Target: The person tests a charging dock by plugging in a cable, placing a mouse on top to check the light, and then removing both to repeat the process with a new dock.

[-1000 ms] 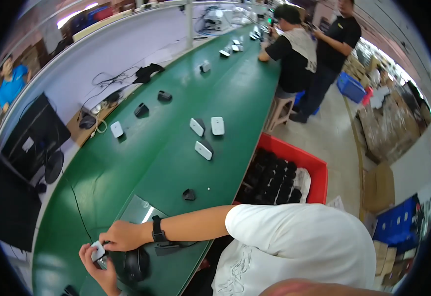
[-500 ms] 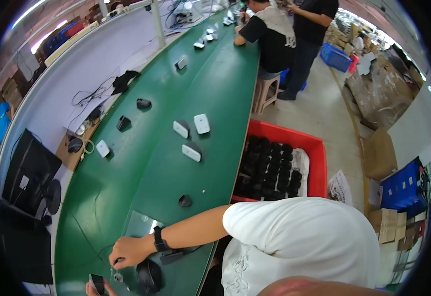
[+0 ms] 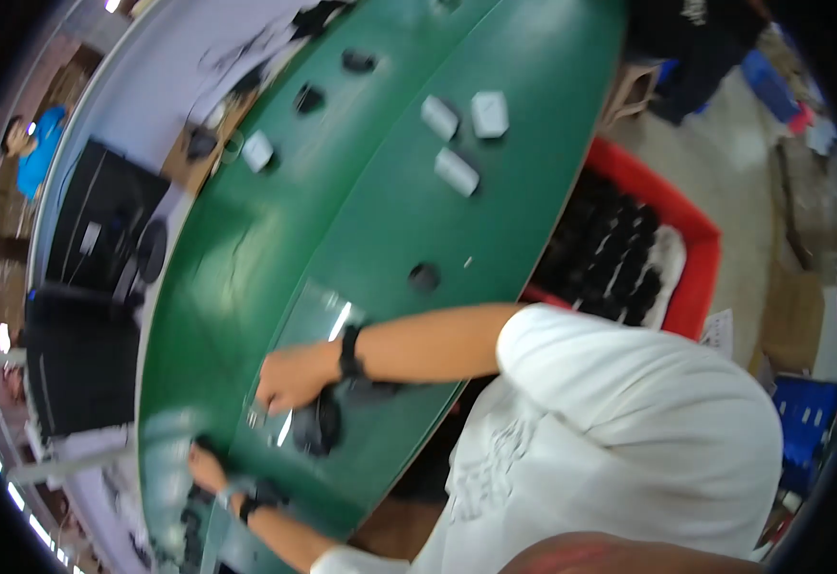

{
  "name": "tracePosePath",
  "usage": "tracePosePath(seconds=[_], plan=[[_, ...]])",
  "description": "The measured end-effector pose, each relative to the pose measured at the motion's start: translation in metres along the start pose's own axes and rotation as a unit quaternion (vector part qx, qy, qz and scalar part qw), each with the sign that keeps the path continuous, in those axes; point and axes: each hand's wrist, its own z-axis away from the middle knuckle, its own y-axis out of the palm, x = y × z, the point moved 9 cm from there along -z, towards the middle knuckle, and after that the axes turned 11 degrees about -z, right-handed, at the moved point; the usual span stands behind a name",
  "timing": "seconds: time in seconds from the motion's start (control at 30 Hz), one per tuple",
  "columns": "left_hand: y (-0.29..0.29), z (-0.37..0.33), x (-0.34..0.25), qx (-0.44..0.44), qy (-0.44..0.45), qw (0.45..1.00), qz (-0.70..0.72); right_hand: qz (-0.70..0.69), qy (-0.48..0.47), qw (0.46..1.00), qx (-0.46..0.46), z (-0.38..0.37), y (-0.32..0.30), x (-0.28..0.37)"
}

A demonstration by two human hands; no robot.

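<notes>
My right hand [image 3: 296, 377], a dark band at its wrist, is over the glossy clear sheet [image 3: 315, 316] on the green table with fingers curled closed. A small metallic piece [image 3: 255, 417] shows just below its fingertips; whether they grip it is blurred. Beside that hand stands a rounded black object [image 3: 319, 427]. My left hand [image 3: 209, 469], also banded, is stretched toward the table's far side, its fingers closed at a small black housing [image 3: 207, 443]. Several dark pieces [image 3: 191, 531] lie near that hand, smeared by motion.
White-faced units [image 3: 457, 172] and small black housings [image 3: 309, 98] lie along the green table [image 3: 380, 230]. Two dark monitors [image 3: 102, 225] stand beyond its far edge. A red crate [image 3: 705, 258] of black parts is by the near edge. Another person [image 3: 691, 57] stands farther along.
The view has swung, so the scene sits elsewhere in the picture. My left hand, which held a black housing near my right hand, now reaches away to the table's far side.
</notes>
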Motion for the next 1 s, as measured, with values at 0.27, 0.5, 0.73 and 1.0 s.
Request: tracePosePath(seconds=[0.27,0.5,0.73,1.0], plan=[[-0.437,0.004,0.015,-0.232,-0.048,0.723,0.649,0.056,0.043,0.997,0.005,0.015,-0.011,-0.021],[-0.701,-0.097,-0.165,-0.216,0.246,0.770,0.547,0.182,0.044,0.979,0.076,0.001,0.012,-0.033],[-0.709,-0.233,-0.270,-0.212,0.047,0.833,0.508,-0.143,-0.010,0.975,-0.173,0.015,0.013,-0.110],[-0.669,-0.222,-0.237,-0.114,0.288,0.523,0.794,0.008,-0.050,0.989,-0.136,0.024,-0.009,-0.060]])
